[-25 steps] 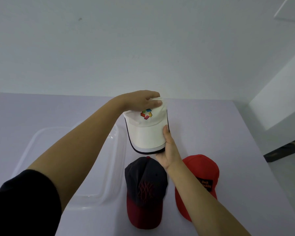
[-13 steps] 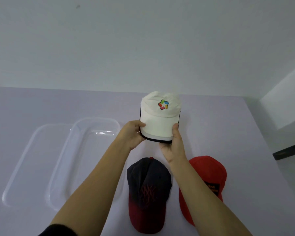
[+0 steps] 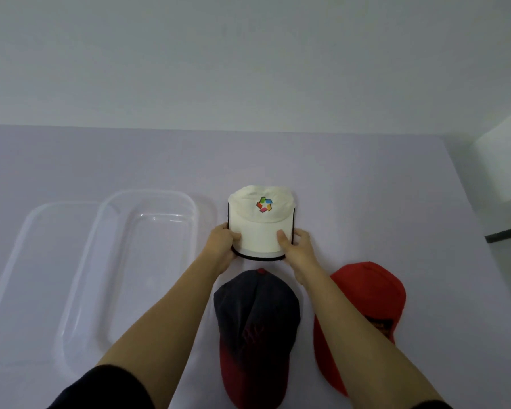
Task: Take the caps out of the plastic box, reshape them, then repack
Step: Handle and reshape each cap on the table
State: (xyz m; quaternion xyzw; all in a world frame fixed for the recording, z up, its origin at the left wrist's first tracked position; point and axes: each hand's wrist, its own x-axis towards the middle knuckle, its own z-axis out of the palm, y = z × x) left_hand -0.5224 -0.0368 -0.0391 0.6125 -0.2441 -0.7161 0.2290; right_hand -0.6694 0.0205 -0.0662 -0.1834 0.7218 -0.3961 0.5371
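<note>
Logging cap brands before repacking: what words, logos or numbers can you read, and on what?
Nothing reads as text.
The white cap: only a multicoloured logo, no words.
The dark cap: red stitched mark, too blurred to read.
The red cap: dark patch, partly behind the right arm, lettering unreadable.

Left hand (image 3: 223, 246) dropped from white cap (image 3: 261, 219) crown to brim's left edge; right hand (image 3: 297, 249) shifted to right edge.

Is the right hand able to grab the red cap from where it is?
Probably yes, but not at once. The right hand is busy pinching the white cap. The red cap lies uncovered close by that forearm, so after letting go it looks an easy reach.
</note>
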